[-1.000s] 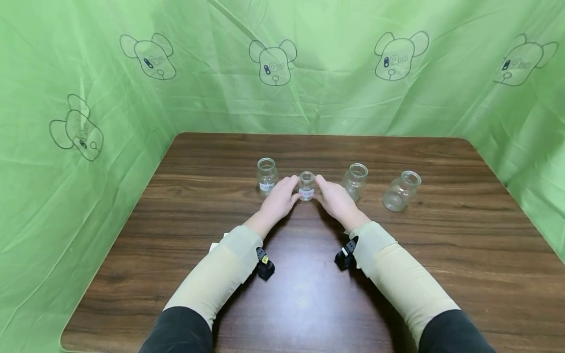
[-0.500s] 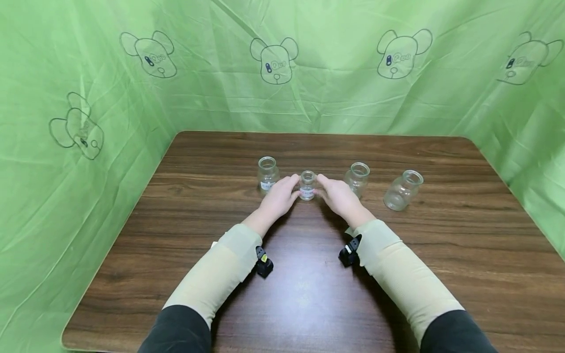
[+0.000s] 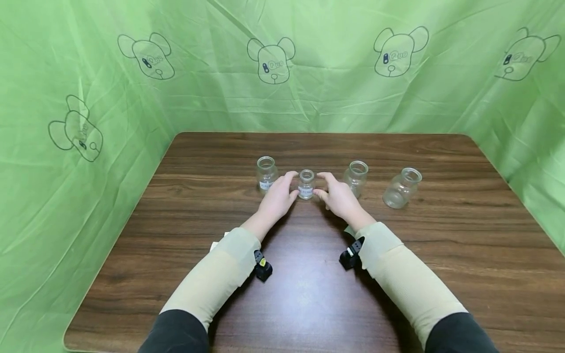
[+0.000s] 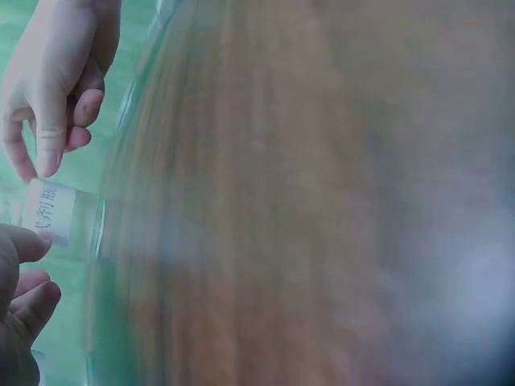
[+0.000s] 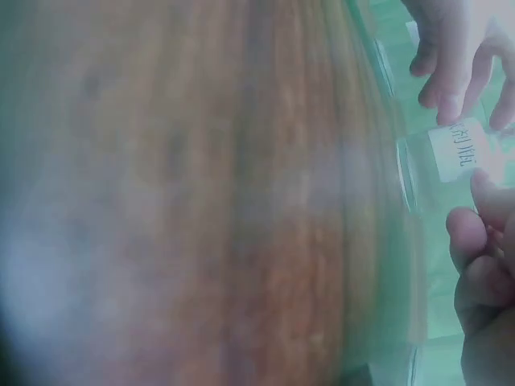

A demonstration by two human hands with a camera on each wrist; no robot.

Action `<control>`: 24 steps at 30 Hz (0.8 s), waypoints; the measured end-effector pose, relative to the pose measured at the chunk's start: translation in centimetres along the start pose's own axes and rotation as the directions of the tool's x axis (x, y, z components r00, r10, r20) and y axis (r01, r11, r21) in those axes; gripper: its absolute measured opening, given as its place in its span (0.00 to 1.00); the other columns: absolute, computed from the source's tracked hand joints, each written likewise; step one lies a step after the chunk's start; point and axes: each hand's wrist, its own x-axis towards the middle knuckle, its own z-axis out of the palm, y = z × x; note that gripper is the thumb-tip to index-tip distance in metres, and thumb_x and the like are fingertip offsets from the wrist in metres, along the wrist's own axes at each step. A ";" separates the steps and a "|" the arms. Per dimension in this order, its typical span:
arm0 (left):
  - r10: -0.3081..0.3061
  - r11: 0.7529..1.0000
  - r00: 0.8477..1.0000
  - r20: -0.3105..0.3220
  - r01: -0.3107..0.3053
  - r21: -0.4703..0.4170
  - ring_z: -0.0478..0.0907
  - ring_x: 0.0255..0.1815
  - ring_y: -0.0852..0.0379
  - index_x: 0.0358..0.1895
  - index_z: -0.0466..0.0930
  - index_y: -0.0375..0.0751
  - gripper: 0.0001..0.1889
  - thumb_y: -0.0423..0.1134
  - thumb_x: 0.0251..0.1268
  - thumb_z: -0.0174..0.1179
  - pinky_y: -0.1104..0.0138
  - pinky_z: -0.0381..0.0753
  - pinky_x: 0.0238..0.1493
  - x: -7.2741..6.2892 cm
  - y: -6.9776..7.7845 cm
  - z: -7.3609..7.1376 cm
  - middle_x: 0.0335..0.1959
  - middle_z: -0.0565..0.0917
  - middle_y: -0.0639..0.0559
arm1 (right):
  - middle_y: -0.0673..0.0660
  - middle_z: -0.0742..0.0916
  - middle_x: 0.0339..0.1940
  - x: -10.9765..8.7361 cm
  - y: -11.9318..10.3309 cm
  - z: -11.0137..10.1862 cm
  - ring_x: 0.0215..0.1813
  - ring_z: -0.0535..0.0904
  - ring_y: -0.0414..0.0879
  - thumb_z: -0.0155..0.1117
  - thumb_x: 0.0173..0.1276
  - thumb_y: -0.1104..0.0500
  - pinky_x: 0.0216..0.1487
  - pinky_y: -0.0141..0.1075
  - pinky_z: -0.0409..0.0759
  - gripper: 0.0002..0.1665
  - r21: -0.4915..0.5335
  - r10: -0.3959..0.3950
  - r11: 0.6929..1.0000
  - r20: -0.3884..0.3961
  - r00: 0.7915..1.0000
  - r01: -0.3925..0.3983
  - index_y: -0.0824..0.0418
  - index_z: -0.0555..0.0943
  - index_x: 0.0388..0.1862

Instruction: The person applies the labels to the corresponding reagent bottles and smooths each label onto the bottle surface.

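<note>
A small clear glass jar with a white label stands upright on the table, between my two hands. My left hand is at its left side, index finger and thumb spread, thumb tip at the label. On the other side my right hand has its index finger and thumb apart, the index finger clear of the glass. In the left wrist view the left thumb lies at the label's edge. The right wrist view has the right thumb at the opposite edge; whether it touches, I cannot tell.
A larger labelled jar stands left of the small one, partly behind the left hand. Two larger jars, one behind the right hand and another farther right, show no label. Green cloth hangs behind the wooden table.
My right hand has loosened and drawn slightly right, its index finger and thumb spreading away from the small jar. The left hand has barely shifted. The jars keep their places.
</note>
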 end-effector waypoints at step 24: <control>-0.020 0.986 1.000 -0.021 0.016 -0.164 0.81 0.41 0.56 0.52 0.75 0.39 0.18 0.41 0.59 0.62 0.61 0.77 0.45 -4.3 -2.8 -3.2 0.44 0.83 0.48 | 0.51 0.81 0.24 -3.1 -0.1 -1.7 0.16 0.76 0.43 0.65 0.62 0.46 0.23 0.38 0.75 0.39 0.117 -0.012 0.993 0.047 0.999 0.007 0.62 0.66 0.65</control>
